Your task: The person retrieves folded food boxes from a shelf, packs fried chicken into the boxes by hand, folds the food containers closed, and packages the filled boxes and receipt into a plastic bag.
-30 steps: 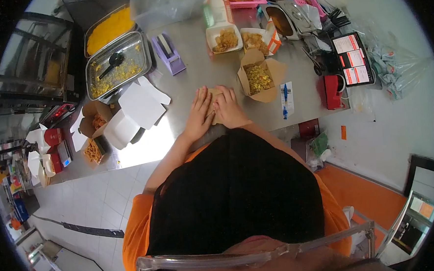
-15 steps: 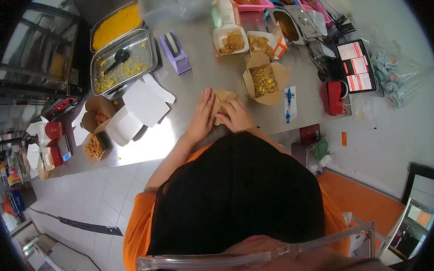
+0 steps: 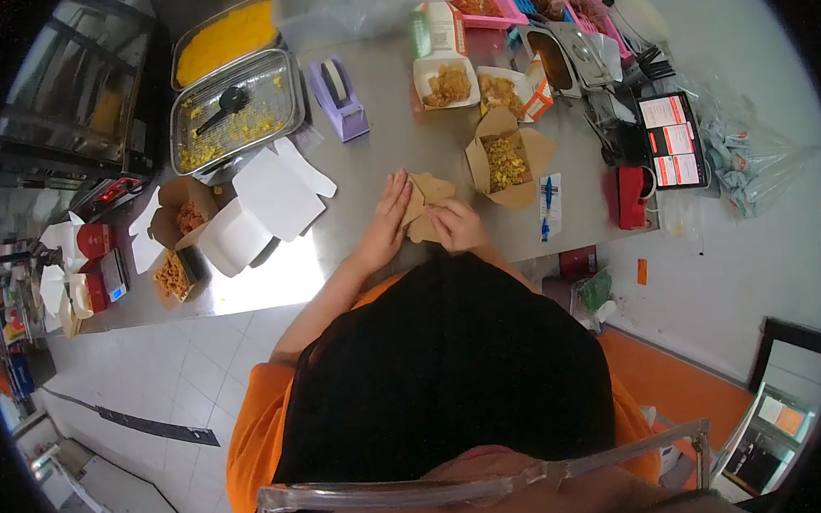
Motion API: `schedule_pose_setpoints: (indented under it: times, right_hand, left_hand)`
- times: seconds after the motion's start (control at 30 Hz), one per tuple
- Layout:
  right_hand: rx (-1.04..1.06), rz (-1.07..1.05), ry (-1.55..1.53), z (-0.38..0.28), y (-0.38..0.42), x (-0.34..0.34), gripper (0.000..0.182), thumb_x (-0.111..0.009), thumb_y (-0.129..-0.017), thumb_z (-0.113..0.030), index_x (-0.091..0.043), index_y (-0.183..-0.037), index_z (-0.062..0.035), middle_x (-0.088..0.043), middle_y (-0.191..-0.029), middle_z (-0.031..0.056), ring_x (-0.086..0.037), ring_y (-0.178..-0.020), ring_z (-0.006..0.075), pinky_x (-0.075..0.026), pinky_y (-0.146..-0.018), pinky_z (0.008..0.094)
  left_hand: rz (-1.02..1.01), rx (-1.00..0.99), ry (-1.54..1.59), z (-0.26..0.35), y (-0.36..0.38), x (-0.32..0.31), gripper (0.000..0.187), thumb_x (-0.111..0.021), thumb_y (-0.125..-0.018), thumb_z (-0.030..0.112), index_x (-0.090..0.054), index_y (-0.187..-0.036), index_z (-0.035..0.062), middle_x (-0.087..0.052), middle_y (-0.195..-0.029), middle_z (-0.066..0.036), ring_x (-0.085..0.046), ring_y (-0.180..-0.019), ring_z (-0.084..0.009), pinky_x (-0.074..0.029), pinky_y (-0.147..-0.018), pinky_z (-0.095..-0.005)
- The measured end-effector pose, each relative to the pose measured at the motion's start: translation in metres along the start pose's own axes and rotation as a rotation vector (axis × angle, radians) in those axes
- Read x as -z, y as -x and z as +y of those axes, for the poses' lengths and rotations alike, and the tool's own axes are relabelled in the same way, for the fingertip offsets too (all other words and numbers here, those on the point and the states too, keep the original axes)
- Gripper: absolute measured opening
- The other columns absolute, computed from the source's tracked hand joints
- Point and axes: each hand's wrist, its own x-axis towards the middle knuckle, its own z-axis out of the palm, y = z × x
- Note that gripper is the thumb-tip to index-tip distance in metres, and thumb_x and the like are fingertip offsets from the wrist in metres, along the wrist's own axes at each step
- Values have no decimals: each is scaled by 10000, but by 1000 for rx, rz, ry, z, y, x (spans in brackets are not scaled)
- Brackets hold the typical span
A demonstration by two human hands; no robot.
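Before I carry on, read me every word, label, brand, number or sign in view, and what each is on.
Nothing reads clearly enough to quote.
Tablet screen: text, too small.
White slip under the blue pen: print, too small.
Green-and-orange printed carton: blurred.
Plastic bag at right: markings, unreadable.
Brown cardboard at the left hand and right hand: no print seen.

brown card (image 3: 435,189): partly hidden | clear bin (image 3: 360,8): cut off | tablet (image 3: 672,141) text: illegible
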Motion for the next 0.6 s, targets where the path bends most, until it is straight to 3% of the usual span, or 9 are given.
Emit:
schedule_pose_setpoints:
  times: [0.23, 0.33, 0.43, 0.53, 0.6]
  right_hand:
    - [100, 24, 70, 2, -5, -9, 175, -628, -721, 1, -643, -893, -25, -573, -807, 96, -562, -726, 250, -459, -651, 306]
    - [-107, 11, -98, -3, -1, -15, 205, -594, -761, -49, -629, -962, -38, -575, -895, 84, -544, -838, 256, -429, -756, 365]
    - [-164, -29, 200, -12, -4, -19, 342, -494, -845, -191, -541, -1159, -63, -505, -1175, 125, -447, -1105, 302, -302, -936, 494]
    - [-222, -145, 449, -14, -13, -27, 500, -369, -891, -328, -375, -1329, -88, -259, -1413, 164, -210, -1310, 336, -67, -1000, 627]
    - [-213, -253, 559, -17, -19, -26, 539, -383, -889, -365, -326, -1360, -109, -192, -1444, 154, -173, -1335, 326, -44, -987, 666]
  left_hand:
    - [-27, -8, -45, -2, 1, 1, 680, -488, -720, -106, -275, -1357, -5, -144, -1458, -190, -111, -1343, -400, -155, -1087, -437]
    - [-28, 9, -36, 1, 1, 2, 606, -500, -775, -47, -290, -1343, -14, -139, -1458, -193, -104, -1341, -410, -147, -1087, -441]
    - [-19, -13, -26, 2, 1, 0, 558, -514, -832, 42, -292, -1340, -15, -123, -1460, -197, -80, -1336, -433, -137, -1084, -457]
    - [-68, -12, -103, 3, 1, 2, 558, -531, -855, 117, -290, -1339, -19, -112, -1461, -200, -48, -1331, -454, -133, -1079, -475]
    - [-62, -27, -44, 4, 4, 5, 580, -550, -846, 140, -290, -1343, -7, -110, -1461, -204, -30, -1329, -461, -122, -1074, -501]
